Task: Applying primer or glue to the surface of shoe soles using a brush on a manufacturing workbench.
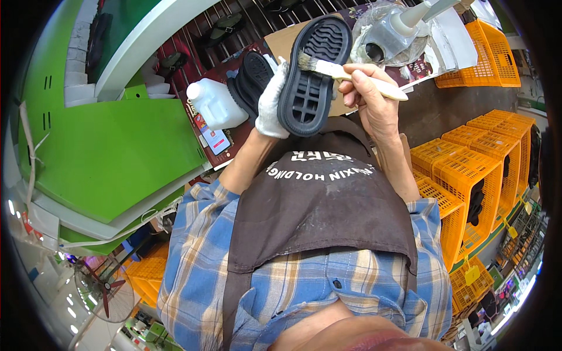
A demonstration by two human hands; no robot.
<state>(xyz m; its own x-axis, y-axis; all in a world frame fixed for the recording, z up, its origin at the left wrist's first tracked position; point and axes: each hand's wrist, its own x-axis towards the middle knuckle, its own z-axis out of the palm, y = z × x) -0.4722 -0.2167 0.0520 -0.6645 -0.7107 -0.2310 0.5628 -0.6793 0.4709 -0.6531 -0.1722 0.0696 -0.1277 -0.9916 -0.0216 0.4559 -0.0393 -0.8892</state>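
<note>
A black rubber shoe sole is held up in front of me, its hollow ridged and gridded face toward me. My left hand, in a white glove, grips the sole along its left edge. In my bare right hand is a paintbrush with a pale handle. Its bristles touch the sole's inner face near the upper middle. Another black sole lies on the work surface, partly hidden behind my left hand. A translucent white jug stands to the left of it.
A phone lies beside the jug. At the upper right sits a plastic-wrapped container with a nozzle. A green machine fills the left side. Orange crates are stacked at right, and another orange crate stands above them.
</note>
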